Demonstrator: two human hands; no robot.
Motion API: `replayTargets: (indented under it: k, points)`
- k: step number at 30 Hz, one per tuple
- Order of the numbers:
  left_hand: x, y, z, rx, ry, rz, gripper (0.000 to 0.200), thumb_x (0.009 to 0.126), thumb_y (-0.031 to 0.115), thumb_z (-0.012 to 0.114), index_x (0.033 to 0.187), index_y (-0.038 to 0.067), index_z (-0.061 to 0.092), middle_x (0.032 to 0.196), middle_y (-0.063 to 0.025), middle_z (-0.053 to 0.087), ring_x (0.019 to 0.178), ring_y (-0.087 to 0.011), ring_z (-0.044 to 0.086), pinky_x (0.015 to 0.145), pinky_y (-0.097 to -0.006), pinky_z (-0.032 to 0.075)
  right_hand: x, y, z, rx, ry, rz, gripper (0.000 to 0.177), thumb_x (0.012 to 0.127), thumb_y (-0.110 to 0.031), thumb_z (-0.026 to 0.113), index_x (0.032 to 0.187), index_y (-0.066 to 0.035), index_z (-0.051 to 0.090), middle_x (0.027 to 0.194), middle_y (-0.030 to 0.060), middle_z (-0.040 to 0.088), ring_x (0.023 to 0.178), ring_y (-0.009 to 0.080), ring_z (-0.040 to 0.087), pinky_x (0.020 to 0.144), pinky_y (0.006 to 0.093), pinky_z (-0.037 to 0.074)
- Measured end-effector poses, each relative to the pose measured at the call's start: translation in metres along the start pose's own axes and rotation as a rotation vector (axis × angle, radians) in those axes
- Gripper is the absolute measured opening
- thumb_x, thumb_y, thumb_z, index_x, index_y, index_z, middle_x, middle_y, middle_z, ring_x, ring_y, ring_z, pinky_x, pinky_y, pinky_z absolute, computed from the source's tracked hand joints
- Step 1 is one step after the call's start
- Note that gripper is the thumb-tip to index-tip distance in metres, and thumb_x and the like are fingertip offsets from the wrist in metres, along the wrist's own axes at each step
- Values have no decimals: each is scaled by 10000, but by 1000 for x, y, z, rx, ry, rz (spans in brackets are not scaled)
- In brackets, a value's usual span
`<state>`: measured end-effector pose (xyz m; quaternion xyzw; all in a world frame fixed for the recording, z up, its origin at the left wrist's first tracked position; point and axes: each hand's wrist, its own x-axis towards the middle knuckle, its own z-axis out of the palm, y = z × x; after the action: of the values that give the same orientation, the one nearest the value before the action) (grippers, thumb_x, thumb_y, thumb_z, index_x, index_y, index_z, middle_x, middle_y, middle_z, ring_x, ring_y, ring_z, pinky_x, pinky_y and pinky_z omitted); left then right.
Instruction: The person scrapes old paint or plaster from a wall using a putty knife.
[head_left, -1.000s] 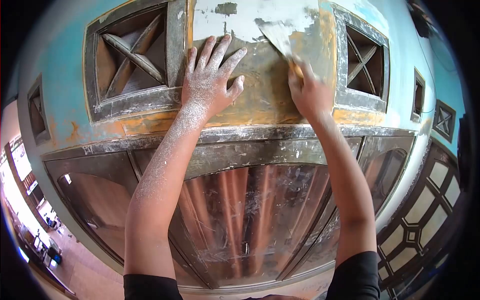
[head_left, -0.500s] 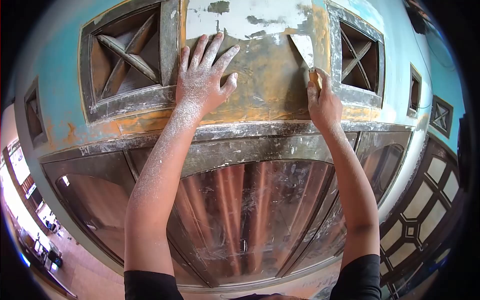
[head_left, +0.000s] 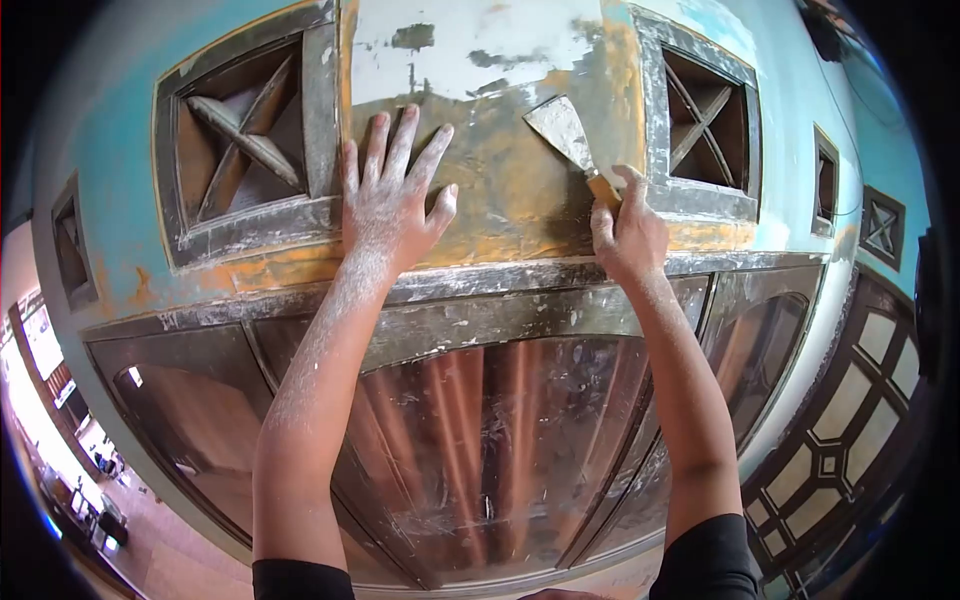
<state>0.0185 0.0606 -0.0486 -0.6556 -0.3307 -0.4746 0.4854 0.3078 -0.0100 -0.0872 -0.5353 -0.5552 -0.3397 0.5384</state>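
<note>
Dusted with white powder, my left hand lies spread on the scraped wall panel, its fingers apart and pointing up. My right hand is wrapped round the wooden handle of a scraper. The scraper's wide metal blade points up and to the left, over the brown and orange patchy part of the panel. White paint with dark patches covers the panel's top.
Vent openings with crossed slats flank the panel, one at the left and one at the right. Below runs a worn wooden frame with glass panes and a reddish curtain behind. A panelled door stands far right.
The scraper has moved left and tilted further left, with my right hand shifting left and slightly down. My left hand sits a little lower on the panel. The view has shifted slightly.
</note>
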Motion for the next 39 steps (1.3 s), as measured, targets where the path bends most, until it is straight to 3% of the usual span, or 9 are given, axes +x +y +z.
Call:
replayTargets:
  k: [3, 10, 16, 19, 22, 25, 30, 32, 39]
  points:
    - [-3, 2, 0, 7, 13, 5, 707, 934, 398, 597, 1590, 300, 355, 1695, -73, 221, 1553, -349, 199, 1231, -619, 152, -1, 4, 3, 46, 7, -13, 458, 975, -305, 580, 1363, -122, 418, 912, 253, 712, 846, 468, 690, 765, 559, 515]
    - [-5, 7, -4, -4, -20, 7, 724, 927, 380, 608, 1595, 271, 350, 1704, -92, 189, 1566, -378, 134, 1227, -643, 112, 5, 10, -5, 99, -33, 31, 434, 1008, -332, 555, 1368, -138, 409, 897, 249, 710, 831, 482, 683, 742, 570, 512]
    - [32, 26, -4, 37, -85, 53, 746, 941, 414, 601, 1614, 290, 303, 1716, -83, 134, 1576, -375, 69, 1218, -677, 61, 47, 28, -28, 112, 80, 37, 421, 1030, -300, 513, 1434, -261, 400, 864, 242, 708, 813, 478, 682, 733, 586, 515]
    - [60, 42, 1, 75, -107, 77, 754, 962, 449, 576, 1627, 291, 258, 1720, -70, 111, 1578, -366, 56, 1220, -676, 53, 74, 39, -40, 145, 180, -14, 430, 1016, -257, 506, 1437, -254, 413, 920, 247, 710, 870, 492, 674, 781, 591, 512]
    - [89, 55, 11, 103, -84, 90, 751, 971, 477, 557, 1628, 289, 247, 1719, -50, 119, 1579, -355, 64, 1223, -672, 56, 101, 52, -51, 172, 169, -62, 466, 989, -196, 493, 1449, -221, 427, 1088, 266, 685, 1001, 480, 650, 854, 582, 500]
    - [121, 66, 12, 136, -71, 63, 731, 977, 498, 535, 1625, 310, 252, 1717, -20, 136, 1581, -322, 78, 1232, -658, 63, 125, 57, -61, 141, 132, -85, 475, 973, -172, 490, 1445, -193, 441, 1144, 279, 663, 1050, 473, 636, 889, 573, 494]
    - [164, 71, 11, 170, -80, 43, 709, 995, 501, 518, 1625, 335, 238, 1716, -5, 135, 1583, -302, 76, 1241, -645, 57, 158, 78, -70, 125, 183, -78, 453, 976, -178, 498, 1429, -175, 475, 1084, 274, 687, 1022, 476, 649, 893, 561, 504]
    - [176, 72, 13, 166, -68, 40, 703, 1001, 498, 512, 1626, 342, 230, 1717, 1, 130, 1583, -296, 73, 1243, -643, 54, 167, 84, -78, 159, 103, 82, 456, 987, -192, 505, 1442, -177, 469, 1054, 264, 704, 998, 472, 665, 878, 551, 517]
    - [209, 76, 15, 214, -70, -1, 719, 986, 489, 520, 1626, 367, 216, 1719, -1, 124, 1586, -297, 54, 1229, -681, 38, 193, 116, -70, 165, 150, -7, 491, 990, -198, 500, 1477, -161, 458, 1077, 264, 709, 1000, 452, 678, 896, 538, 525]
